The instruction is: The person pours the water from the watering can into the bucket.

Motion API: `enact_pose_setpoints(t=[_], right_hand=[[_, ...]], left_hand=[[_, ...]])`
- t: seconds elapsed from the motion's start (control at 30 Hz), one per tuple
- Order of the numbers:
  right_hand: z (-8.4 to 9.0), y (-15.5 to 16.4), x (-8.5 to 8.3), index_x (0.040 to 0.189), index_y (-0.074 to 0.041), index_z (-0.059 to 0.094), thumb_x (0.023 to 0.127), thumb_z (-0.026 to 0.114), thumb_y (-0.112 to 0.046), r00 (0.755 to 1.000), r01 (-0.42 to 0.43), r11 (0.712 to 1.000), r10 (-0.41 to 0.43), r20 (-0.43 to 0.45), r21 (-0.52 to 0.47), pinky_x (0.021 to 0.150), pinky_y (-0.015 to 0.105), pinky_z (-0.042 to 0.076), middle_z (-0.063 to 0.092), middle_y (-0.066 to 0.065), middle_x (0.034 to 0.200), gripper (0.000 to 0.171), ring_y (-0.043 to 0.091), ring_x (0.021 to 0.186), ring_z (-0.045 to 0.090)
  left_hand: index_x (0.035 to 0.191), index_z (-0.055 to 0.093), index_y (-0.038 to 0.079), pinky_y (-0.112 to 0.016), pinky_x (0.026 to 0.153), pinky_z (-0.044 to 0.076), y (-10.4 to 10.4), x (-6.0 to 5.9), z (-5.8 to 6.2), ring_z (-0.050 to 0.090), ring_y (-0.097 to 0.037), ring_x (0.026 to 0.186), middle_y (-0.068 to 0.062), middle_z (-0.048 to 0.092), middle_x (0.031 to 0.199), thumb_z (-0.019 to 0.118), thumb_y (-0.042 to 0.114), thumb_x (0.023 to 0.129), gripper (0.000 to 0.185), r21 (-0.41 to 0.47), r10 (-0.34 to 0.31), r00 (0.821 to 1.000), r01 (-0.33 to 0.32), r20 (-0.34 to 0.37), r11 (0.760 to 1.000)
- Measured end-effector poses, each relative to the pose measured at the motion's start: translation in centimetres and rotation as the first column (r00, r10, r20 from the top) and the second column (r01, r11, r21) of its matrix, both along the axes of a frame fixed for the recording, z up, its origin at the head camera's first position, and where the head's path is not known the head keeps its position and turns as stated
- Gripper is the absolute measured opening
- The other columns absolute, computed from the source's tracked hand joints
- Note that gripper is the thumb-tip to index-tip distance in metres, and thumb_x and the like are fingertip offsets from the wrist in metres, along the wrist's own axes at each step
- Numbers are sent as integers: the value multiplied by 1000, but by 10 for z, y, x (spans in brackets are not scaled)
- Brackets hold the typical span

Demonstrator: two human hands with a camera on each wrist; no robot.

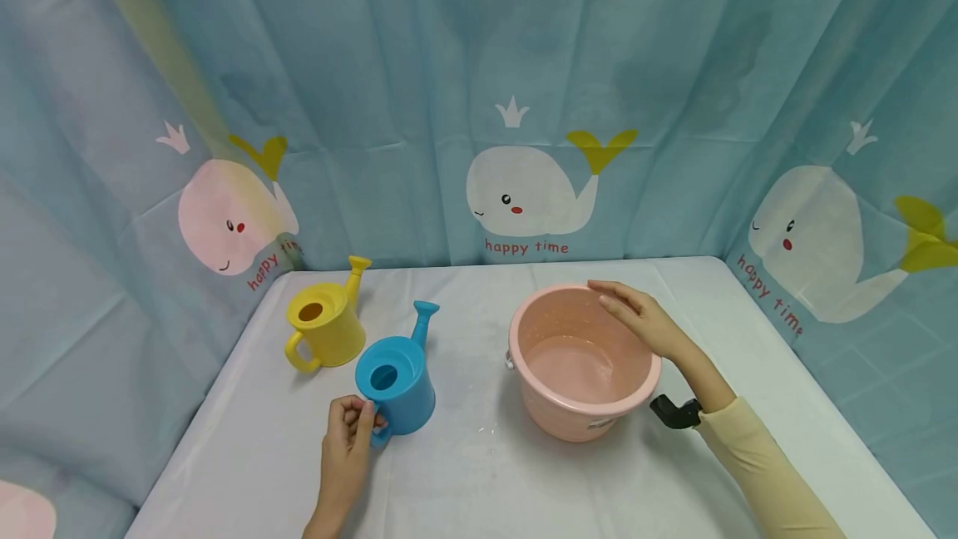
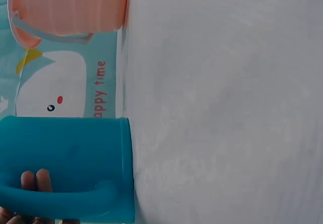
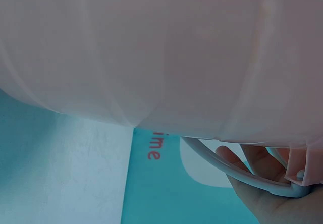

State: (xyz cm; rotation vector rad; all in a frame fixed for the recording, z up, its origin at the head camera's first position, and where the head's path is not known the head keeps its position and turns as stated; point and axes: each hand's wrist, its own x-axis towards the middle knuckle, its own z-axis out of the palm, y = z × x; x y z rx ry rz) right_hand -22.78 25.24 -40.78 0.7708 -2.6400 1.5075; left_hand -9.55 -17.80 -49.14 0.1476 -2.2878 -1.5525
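Note:
My left hand grips the handle of a blue watering can that stands upright on the white table, spout pointing away from me. In the left wrist view my fingertips curl round the handle of the blue can. To the right stands a pink bucket, with water in it. My right hand rests on its far right rim with fingers stretched along it. In the right wrist view the bucket wall fills the frame, with my palm behind the grey bail handle.
A yellow watering can stands upright behind and left of the blue one. The white table is enclosed at the back and sides by a blue whale-print curtain. The pink bucket shows beyond the blue can.

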Motion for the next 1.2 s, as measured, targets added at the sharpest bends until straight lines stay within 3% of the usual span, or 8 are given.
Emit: enact_pose_setpoints(t=[0.27,0.5,0.73,0.97,1.2], right_hand=[[-1,1,0,138,-12,42,100,43,-22,1000,-1,1000,1,0,-2,93,15,41,45,11,139,40,29,125,46],[-1,1,1,138,-12,42,100,43,-22,1000,2,1000,-2,-4,2,93,15,40,45,11,139,40,29,125,46],[-1,1,0,138,-13,43,100,44,-23,1000,8,1000,-8,2,3,92,15,41,46,10,139,40,28,124,47],[-1,1,-1,138,-13,43,100,44,-23,1000,0,1000,0,1,2,92,15,40,45,10,139,40,28,125,46],[-1,0,-1,137,-10,43,99,44,-20,1000,-9,1000,9,-12,-2,91,15,41,46,12,138,39,30,123,47]], left_hand=[[114,33,-3,-14,68,47,10,0,-2,53,-9,74,-15,52,87,46,15,98,28,143,-27,999,30,-24,989],[113,32,0,-15,67,44,16,-2,-9,51,-13,72,-17,51,84,46,17,98,27,226,37,999,-38,7,973],[96,41,2,-22,65,38,18,-3,-16,43,-14,72,-6,42,76,45,23,99,22,221,68,998,-69,13,973],[96,42,3,-18,66,37,23,-4,-19,42,-12,77,-3,40,77,48,30,97,28,236,149,989,-150,22,960],[92,41,3,-16,64,40,22,-10,-25,45,-9,73,-2,38,72,56,20,93,23,329,204,977,-176,-54,928]])
